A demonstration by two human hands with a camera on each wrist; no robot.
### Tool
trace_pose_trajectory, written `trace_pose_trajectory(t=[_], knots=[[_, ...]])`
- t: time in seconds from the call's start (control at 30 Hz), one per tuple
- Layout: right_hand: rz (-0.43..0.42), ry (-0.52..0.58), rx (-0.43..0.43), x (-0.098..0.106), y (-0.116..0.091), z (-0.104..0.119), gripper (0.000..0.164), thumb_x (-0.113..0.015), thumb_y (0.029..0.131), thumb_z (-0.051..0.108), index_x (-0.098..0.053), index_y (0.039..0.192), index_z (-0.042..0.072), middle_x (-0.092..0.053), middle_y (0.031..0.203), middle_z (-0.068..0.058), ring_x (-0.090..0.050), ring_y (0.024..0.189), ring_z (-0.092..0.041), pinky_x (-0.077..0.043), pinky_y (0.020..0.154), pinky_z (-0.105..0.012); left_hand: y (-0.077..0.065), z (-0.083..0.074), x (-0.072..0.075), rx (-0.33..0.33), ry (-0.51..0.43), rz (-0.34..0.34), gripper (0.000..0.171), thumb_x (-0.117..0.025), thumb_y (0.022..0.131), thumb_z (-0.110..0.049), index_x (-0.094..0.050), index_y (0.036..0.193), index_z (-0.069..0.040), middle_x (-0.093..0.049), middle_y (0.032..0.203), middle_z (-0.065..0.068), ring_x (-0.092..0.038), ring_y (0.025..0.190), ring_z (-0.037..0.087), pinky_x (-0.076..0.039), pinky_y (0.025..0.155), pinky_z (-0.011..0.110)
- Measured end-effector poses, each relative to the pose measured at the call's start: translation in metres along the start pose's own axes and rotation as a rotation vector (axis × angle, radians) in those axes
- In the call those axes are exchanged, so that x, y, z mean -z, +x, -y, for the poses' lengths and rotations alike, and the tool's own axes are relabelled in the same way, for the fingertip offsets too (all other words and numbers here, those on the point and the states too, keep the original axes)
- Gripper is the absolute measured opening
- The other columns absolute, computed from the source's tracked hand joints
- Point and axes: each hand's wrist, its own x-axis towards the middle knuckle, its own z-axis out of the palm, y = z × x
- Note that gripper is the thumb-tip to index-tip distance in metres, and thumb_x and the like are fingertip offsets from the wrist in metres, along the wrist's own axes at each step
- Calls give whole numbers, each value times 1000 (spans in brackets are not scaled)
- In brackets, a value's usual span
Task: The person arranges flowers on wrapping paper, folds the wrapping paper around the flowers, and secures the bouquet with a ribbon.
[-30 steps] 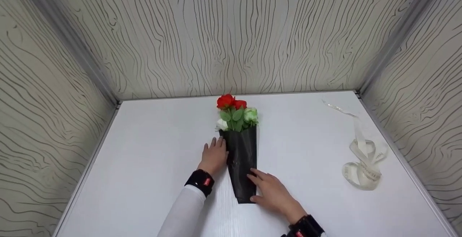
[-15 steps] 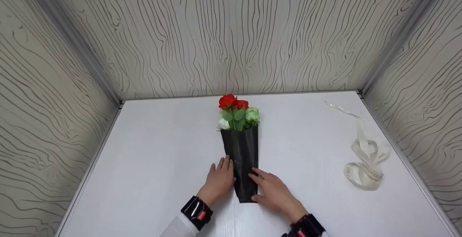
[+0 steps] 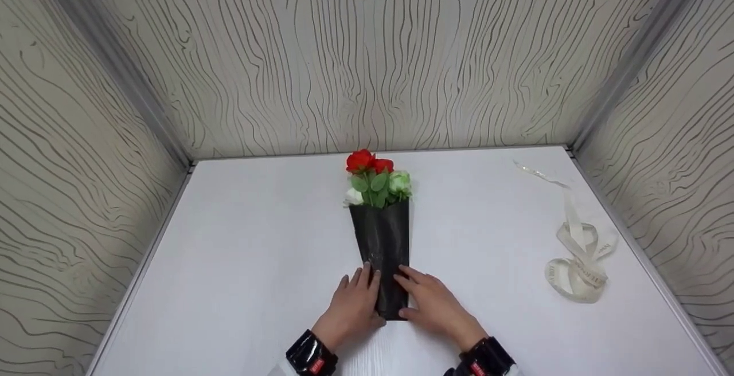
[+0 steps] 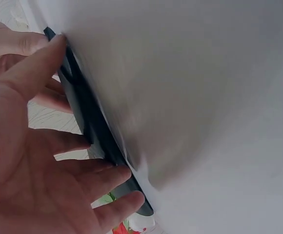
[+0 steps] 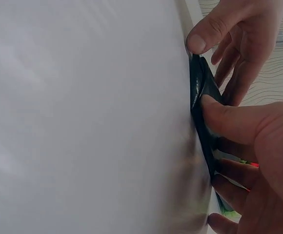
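Note:
A bouquet in black wrapping paper (image 3: pixel 383 230) lies on the white table, its flower end toward the back wall. Red flowers (image 3: pixel 360 161), a pale green flower (image 3: pixel 399 183), a white flower (image 3: pixel 353 197) and green leaves show above the paper. My left hand (image 3: pixel 351 309) touches the lower left edge of the wrap, fingers slightly bent. On the opposite edge rests my right hand (image 3: pixel 434 306), fingertips on the paper and thumb near the bottom corner. Both wrist views show fingers along the dark wrap (image 4: pixel 90 114), none closed round it.
A loose heap of cream ribbon (image 3: pixel 588 273) with printed letters lies on the right side of the table (image 3: pixel 241 238), one thin end trailing toward the back. Wood-patterned panels (image 3: pixel 367 61) rise behind and at both sides.
My left hand has slid down the left side of the wrap, from near the flowers to near the bottom end. The right hand and the bouquet have hardly moved.

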Motion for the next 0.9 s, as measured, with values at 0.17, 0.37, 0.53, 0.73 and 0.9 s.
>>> trace_pose_trajectory(t=[0.17,0.37,0.53,0.73,0.9], knots=[[-5,-11,19,0,0,-2,62,-66,82,36,-45,135,12,-31,144,-6,-36,125,-28,-33,97,-47,2,1,-1,-7,19,-13,92,-71,69,-53,-37,137,-3,-33,139,23,-39,123,34,-34,95,49],[3,-13,20,1,0,-1,63,-67,81,35,-45,135,12,-31,144,-7,-36,125,-27,-33,97,-46,4,1,-2,-7,30,-7,92,-70,69,-55,-37,138,-3,-33,139,22,-39,122,34,-35,95,49],[4,-5,7,1,1,0,63,-67,81,36,-45,135,12,-31,144,-7,-37,125,-29,-33,97,-47,4,2,-2,-7,26,-3,92,-70,69,-54,-37,138,-3,-32,140,22,-40,122,34,-36,94,48],[7,2,4,0,2,-1,63,-66,81,36,-44,135,12,-31,144,-7,-36,125,-29,-32,97,-47,4,2,-2,0,4,2,92,-71,70,-53,-36,138,-3,-32,140,23,-41,121,34,-36,94,48],[9,8,-4,-2,1,-1,63,-66,82,36,-44,136,12,-29,145,-7,-35,126,-29,-32,98,-48,4,1,-3,8,-12,7,92,-71,69,-53,-36,138,-3,-31,141,23,-40,122,34,-36,94,49]])
